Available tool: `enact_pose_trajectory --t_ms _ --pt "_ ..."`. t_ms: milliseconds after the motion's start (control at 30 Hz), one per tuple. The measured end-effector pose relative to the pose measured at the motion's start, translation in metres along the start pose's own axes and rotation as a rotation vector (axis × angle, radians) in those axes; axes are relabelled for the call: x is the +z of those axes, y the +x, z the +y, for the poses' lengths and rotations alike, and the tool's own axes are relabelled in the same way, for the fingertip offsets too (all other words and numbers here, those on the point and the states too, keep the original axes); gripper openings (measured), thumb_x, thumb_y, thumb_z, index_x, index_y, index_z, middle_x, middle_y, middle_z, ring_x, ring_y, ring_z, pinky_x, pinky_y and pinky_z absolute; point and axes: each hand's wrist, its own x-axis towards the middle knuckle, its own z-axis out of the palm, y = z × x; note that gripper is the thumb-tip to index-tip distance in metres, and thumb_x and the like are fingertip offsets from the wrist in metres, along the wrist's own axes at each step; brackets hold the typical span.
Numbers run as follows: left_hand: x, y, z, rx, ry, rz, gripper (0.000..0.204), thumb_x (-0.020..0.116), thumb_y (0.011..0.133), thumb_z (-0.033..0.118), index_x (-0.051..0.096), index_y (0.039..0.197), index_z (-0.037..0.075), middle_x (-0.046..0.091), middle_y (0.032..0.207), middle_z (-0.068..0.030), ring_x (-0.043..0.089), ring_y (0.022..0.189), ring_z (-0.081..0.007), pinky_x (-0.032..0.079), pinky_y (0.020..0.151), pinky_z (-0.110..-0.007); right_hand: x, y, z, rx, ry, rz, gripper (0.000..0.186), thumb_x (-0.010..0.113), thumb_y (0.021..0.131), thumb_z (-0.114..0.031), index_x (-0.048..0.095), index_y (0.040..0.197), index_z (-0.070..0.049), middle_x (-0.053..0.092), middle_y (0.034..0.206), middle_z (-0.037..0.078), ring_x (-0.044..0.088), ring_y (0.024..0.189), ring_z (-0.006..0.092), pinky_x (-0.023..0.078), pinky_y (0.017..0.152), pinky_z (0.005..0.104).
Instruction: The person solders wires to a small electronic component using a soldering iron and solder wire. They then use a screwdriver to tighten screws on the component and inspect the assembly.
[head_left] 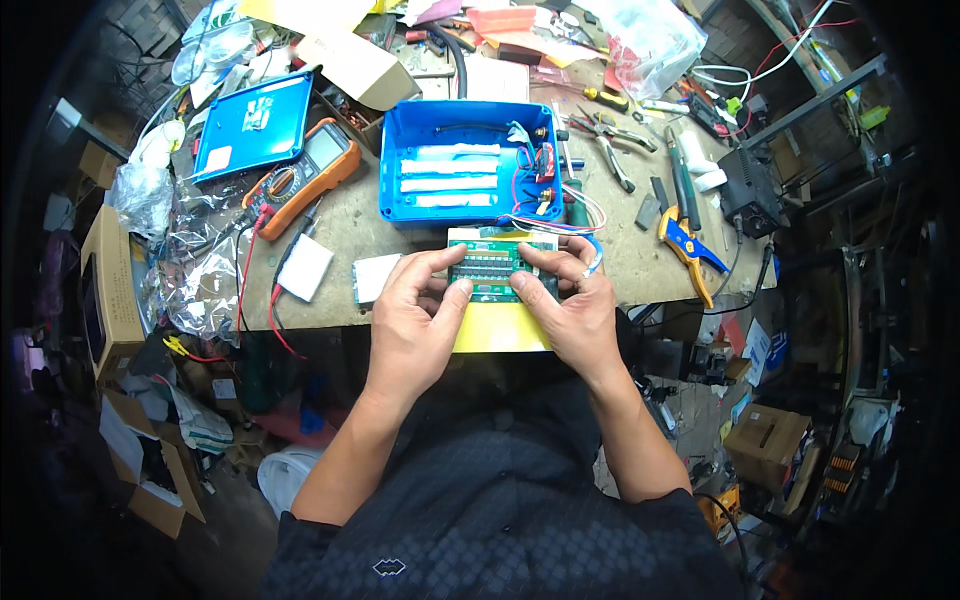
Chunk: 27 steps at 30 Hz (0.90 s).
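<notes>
Between my two hands is a green circuit board [484,266] with rows of dark components, held by its left and right ends. My left hand [420,305] grips the left end, thumb on the near corner. At the right end, my right hand [575,300] closes its thumb and fingers on the board. A yellow sheet [500,328] sticks out below the board toward me. Coloured wires [560,215] run from near the board's right side to an open blue box [392,170] just beyond. White strips [450,184] line the box's floor.
An orange multimeter [310,175] and a blue lid [215,150] lie to the left. White pads [305,268] rest near the bench's front edge. To the right are pliers [612,150], a blue-and-yellow wire stripper [688,250] and a black power adapter [752,190]. Cardboard boxes [770,440] stand below.
</notes>
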Motion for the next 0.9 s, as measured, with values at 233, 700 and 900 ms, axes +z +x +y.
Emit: enact_pose_trajectory --t_ms 233,700,900 --pt "0.003 -0.01 0.002 0.214 0.107 0.093 0.044 0.077 0.104 0.005 0.068 0.147 -0.001 0.071 0.129 -0.0147 0.078 0.097 -0.0208 0.066 0.079 -0.032 -0.007 -0.007 0.009 -0.007 0.096 -0.025 0.053 0.092 0.094 -0.018 0.077 0.144 -0.013 0.059 0.148 0.013 0.063 0.127 0.021 0.054 0.096 0.0326" --pt "-0.013 0.002 0.014 0.232 0.34 -0.081 0.059 0.08 0.097 0.004 0.062 0.153 -0.004 0.064 0.134 -0.0147 0.073 0.1 -0.0179 0.065 0.082 -0.031 -0.031 0.011 0.004 -0.125 -0.049 -0.189 0.053 0.093 0.091 -0.018 0.076 0.139 -0.005 0.061 0.148 0.019 0.063 0.139 0.0301 0.053 0.112 0.0377" --pt "-0.013 0.004 0.013 0.211 0.308 -0.087 0.059 0.08 0.097 0.004 0.062 0.153 -0.005 0.064 0.134 -0.0149 0.072 0.1 -0.0178 0.065 0.081 -0.031 -0.026 0.005 0.004 -0.236 -0.18 -0.209 0.051 0.093 0.091 -0.018 0.076 0.137 -0.002 0.062 0.147 0.021 0.056 0.148 0.0353 0.048 0.12 0.0428"
